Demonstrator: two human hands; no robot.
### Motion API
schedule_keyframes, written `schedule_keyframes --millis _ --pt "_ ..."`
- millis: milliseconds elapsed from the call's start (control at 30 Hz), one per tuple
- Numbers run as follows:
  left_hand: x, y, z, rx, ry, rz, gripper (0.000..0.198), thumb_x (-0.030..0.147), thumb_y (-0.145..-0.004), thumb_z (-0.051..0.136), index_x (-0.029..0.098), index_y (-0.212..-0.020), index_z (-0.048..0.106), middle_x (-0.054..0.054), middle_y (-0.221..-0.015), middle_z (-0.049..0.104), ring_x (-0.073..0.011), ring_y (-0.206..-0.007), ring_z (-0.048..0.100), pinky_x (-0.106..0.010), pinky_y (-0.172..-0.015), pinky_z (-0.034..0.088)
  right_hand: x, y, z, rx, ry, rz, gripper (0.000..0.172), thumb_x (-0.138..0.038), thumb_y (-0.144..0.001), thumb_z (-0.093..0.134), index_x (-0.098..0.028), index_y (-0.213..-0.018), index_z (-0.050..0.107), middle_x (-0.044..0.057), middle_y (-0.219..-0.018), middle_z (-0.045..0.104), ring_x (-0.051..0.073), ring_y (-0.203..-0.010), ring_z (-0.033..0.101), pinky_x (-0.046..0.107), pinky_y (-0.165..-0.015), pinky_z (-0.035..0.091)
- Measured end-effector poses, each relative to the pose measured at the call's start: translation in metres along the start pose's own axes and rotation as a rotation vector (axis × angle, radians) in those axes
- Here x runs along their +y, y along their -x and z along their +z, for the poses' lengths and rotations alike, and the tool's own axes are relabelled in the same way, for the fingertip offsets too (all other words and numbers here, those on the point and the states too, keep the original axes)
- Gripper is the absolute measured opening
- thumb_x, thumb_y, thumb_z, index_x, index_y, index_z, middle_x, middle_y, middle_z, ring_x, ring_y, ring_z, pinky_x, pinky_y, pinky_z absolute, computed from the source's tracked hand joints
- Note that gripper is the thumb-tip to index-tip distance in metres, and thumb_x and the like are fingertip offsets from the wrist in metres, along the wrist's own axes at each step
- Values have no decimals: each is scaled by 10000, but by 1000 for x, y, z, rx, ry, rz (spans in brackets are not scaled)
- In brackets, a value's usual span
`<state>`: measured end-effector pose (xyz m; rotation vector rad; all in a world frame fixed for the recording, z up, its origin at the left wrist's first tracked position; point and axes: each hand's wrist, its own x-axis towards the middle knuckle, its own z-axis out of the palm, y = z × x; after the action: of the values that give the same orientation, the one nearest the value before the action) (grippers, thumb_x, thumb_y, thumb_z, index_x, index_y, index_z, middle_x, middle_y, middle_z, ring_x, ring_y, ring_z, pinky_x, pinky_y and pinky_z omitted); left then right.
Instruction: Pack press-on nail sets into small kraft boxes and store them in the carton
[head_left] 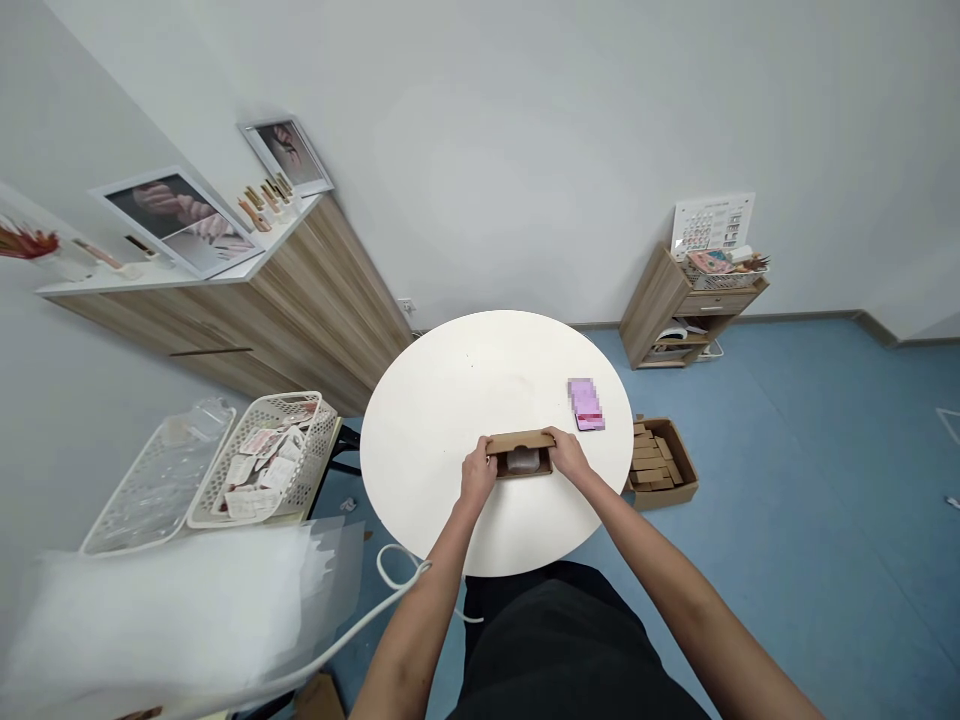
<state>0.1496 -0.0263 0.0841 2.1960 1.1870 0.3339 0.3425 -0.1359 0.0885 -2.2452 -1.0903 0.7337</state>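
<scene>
Between my two hands is a small brown cardboard box (517,440) at the near part of the round white table (427,400). Its lid is raised part way, and a clear, plastic-looking item (523,460) shows inside. My left hand (478,472) is closed on the box's left end. On the right end my right hand (568,452) grips the lid's corner and side. Some fingertips are hidden by the cardboard. Just beyond my right hand lies a pink and purple pixelated item (586,404).
A carton (679,492) of flat cardboard boxes stands on the floor to the right. At left are a white basket (199,515) of packets, a bin of clear plastic (154,490), white sheets (165,610) and a pale cable (352,645). Wooden cabinets (322,300) line the wall.
</scene>
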Motion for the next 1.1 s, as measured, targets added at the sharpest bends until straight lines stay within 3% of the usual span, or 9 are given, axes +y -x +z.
schedule_keyframes --millis 100,233,367,467,567,700,967,1100 --pt "-11 17 16 10 43 1 448 66 -804 458 245 -1213 503 -44 -968 703 -223 -859 675 -332 -759 503 12 14 15 5 -24 8 657 27 -668 417 -239 -1238 608 46 -1144 684 204 -1009 637 272 -822 487" --pt "-24 36 40 41 90 21 573 41 -785 433 225 -1327 451 -88 -1220 652 -240 -1072 638 -415 -920 500 33 25 39 60 -86 -72 749 29 -643 407 -250 -1322 552 35 -1288 627 219 -1167 585 354 -983 471" --pt "-32 49 58 36 57 38 674 29 -771 428 235 -1412 397 -89 -1448 491 -233 -1350 439 -495 -1130 331 57 32 65 101 -65 -159 794 11 -633 437 -218 -1392 490 71 -1425 514 243 -1352 424 449 -1134 348" --pt "-35 56 64 -5 20 39 680 45 -797 412 236 -1449 372 -97 -1544 348 -223 -1432 303 -488 -1161 276 69 35 79 89 7 -190 809 -2 -657 435 -227 -1435 435 68 -1502 419 244 -1401 348 454 -1156 311" --pt "-36 60 66 -32 -41 43 694 61 -814 402 249 -1478 327 -103 -1584 242 -240 -1444 271 -535 -1154 251 74 40 85 67 80 -184 825 -17 -688 426 -267 -1472 368 39 -1556 328 239 -1421 307 442 -1151 306" --pt "-38 64 68 -41 -147 41 702 64 -820 402 250 -1490 305 -117 -1584 231 -247 -1437 289 -571 -1163 178 74 45 83 11 170 -145 825 -27 -716 429 -267 -1497 318 61 -1560 320 249 -1417 310 469 -1150 265" --pt "-33 59 57 -69 -131 -30 676 77 -797 472 254 -1446 401 -99 -1480 449 -293 -1462 202 -655 -1139 90 54 47 61 -66 142 -45 822 -45 -703 455 -308 -1475 352 36 -1491 442 268 -1446 237 623 -1142 24" --pt "-22 50 27 -26 -18 -82 528 139 -807 518 266 -1318 551 -66 -1348 596 -292 -1442 268 -646 -1146 30 33 36 27 -94 -2 -7 653 -122 -781 455 -338 -1397 470 14 -1374 570 247 -1305 469 647 -1122 -60"
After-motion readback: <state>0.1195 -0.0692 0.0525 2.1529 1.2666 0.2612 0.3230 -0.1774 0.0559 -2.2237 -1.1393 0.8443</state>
